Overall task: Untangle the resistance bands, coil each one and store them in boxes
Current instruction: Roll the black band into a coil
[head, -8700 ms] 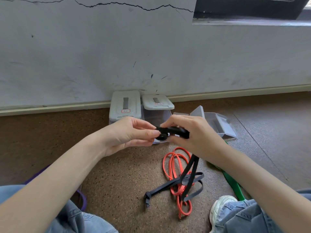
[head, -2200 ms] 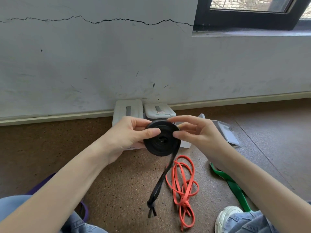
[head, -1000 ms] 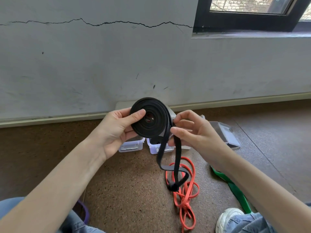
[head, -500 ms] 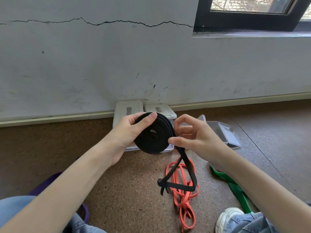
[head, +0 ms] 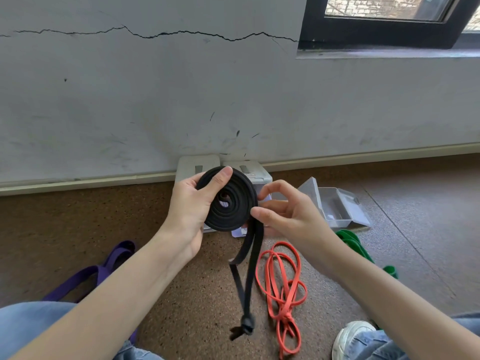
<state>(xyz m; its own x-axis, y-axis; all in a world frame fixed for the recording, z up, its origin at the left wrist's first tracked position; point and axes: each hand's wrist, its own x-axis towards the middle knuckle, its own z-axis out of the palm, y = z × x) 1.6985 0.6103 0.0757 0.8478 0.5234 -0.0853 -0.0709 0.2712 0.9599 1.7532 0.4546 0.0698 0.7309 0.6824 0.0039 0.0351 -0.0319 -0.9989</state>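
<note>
Beneath both hands: brown speckled cork-like floor, meeting a scuffed grey wall with one long horizontal crack; dark window frame upper right. Head view only.

Left hand grips the black band, a flat rubber strap wound into a tight disc, thumb pressed across its face, fingers behind. Right hand sits at the coil's right edge, thumb touching where the loose tail leaves; other fingers curled, partly spread. The tail hangs down, knotted near its end.

Behind the hands, by the wall: two lidded translucent boxes. Right of right hand: an open clear box. Below it: thin orange band, tangled. Far right: green band. Below left hand: wide purple band.
</note>
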